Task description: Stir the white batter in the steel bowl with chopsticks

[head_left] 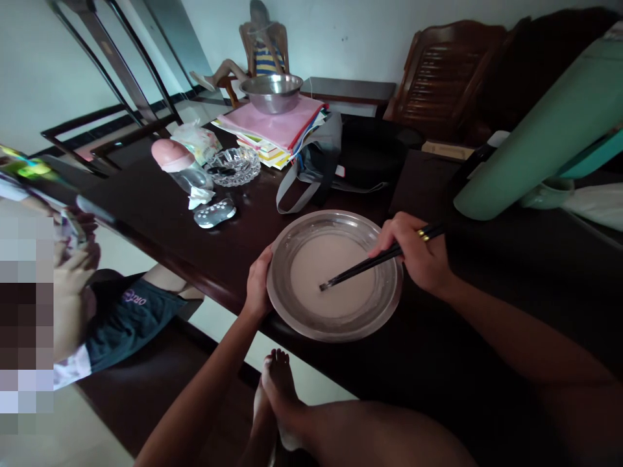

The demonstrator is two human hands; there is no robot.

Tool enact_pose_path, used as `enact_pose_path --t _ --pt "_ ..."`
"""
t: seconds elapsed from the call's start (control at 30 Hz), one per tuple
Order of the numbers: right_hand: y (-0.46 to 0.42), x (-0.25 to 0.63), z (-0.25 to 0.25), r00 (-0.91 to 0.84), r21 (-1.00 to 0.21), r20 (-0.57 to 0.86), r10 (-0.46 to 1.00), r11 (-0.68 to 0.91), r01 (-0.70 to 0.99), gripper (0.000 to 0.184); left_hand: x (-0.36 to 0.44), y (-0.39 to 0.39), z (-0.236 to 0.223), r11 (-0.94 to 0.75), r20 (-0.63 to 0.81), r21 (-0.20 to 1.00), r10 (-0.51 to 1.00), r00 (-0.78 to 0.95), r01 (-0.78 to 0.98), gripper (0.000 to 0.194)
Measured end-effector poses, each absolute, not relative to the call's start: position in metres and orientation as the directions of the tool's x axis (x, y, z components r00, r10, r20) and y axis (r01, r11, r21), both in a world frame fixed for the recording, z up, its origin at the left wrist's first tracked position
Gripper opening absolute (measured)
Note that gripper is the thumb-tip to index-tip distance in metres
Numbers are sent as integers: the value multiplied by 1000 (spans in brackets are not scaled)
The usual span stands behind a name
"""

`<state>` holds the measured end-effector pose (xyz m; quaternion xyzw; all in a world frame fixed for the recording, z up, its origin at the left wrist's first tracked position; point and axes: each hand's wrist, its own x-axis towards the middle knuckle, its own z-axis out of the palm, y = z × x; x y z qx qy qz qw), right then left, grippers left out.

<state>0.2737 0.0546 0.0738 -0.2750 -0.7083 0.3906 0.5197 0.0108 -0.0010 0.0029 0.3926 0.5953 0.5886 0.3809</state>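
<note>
Passable low over the desk [243,240] to the left of the metal bowl [335,329], up to the small grey object [215,213] and glass dish [248,170]. Blocked at the bowl's left rim by the left hand [259,279], just beyond by the grey bag [324,139]. Reachable from above over the bowl's left half; crossed on the right by the right hand [413,253] and black chopsticks [360,266]. Barred farther right by the green cylinder [535,130].

The left forearm [204,383] reaches forward, left grip [259,280] turned inward. The right forearm [516,331] slants in from the right, right grip [411,253] closed with fingers bent. Bare feet [280,386] overlap below.
</note>
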Motion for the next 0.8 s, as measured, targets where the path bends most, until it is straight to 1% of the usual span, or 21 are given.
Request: enact_pose_path --t 0.07,0.1,0.17,0.27,0.33,0.4,0.47,0.5,0.57,0.63,0.67,0.73,0.8 --pt "55 272 74 -370 -833 507 778 552 20 42 12 -1 5 -4 18 999 909 -417 34 44" --pt "55 272 74 -366 -824 514 776 565 42 42 12 -1 5 -2 16 999 908 -419 35 44" --pt "57 273 75 -305 -807 539 785 586 81 41 11 -1 4 5 8 1000 913 -409 30 44" --pt "56 275 75 -226 -815 555 801 578 46 42 10 -1 1 4 1 1000 923 -385 11 43" --pt "54 275 74 -281 -827 534 797 561 18 43 9 0 -1 3 -4 1000 924 -382 -2 43" --pt "53 274 74 -409 -828 501 763 559 30 41 8 0 -2 5 -7 1000 923 -384 -5 44" --pt "54 273 73 -475 -814 488 732 578 55 39 9 -1 -2 7 -9 1000 923 -384 -6 46" --pt "55 273 73 -463 -805 496 734 589 72 38 9 -1 -2 7 -9 1000 924 -383 -6 47" --pt "56 274 74 -359 -795 531 768 598 102 40 9 -1 -1 9 -10 1000 924 -382 -5 47" --pt "56 275 75 -252 -814 537 805 573 94 43 10 -1 0 12 -12 1000 923 -386 -2 46" --pt "55 275 76 -230 -831 525 820 552 72 44 9 -1 0 14 -12 1000 923 -384 2 46" --pt "54 274 77 -261 -858 489 833 513 33 44 9 -2 1 14 -5 1000 921 -390 20 44" --pt "54 272 77 -329 -858 471 819 512 47 43 10 -2 2 16 3 999 916 -401 45 43"
